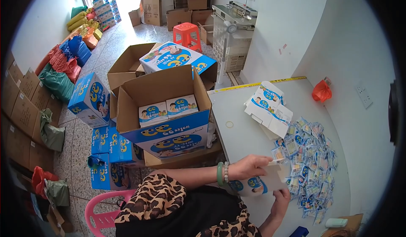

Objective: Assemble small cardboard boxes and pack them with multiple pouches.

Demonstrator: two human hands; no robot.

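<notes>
A small white and blue carton (258, 185) is held between my hands above the white table, its upper flaps standing up at the right end. My left hand (249, 167), with a green bangle and beads at the wrist, is closed on the carton's far edge near a flap. At the near edge, my right hand (281, 200) pinches the carton's corner. Just beyond the open end lies a heap of small clear-and-blue packets (313, 165). Flattened cartons (270, 106) are stacked loosely past the heap. What is inside the held carton cannot be seen.
Left of the table (237, 114) stands a large open box (158, 82) with small cartons (182, 105) inside. More boxes (91, 99) and a pink chair (101, 216) are on the floor. A red bag (322, 90) hangs by the wall; a yellow tape measure (258, 83) edges the table.
</notes>
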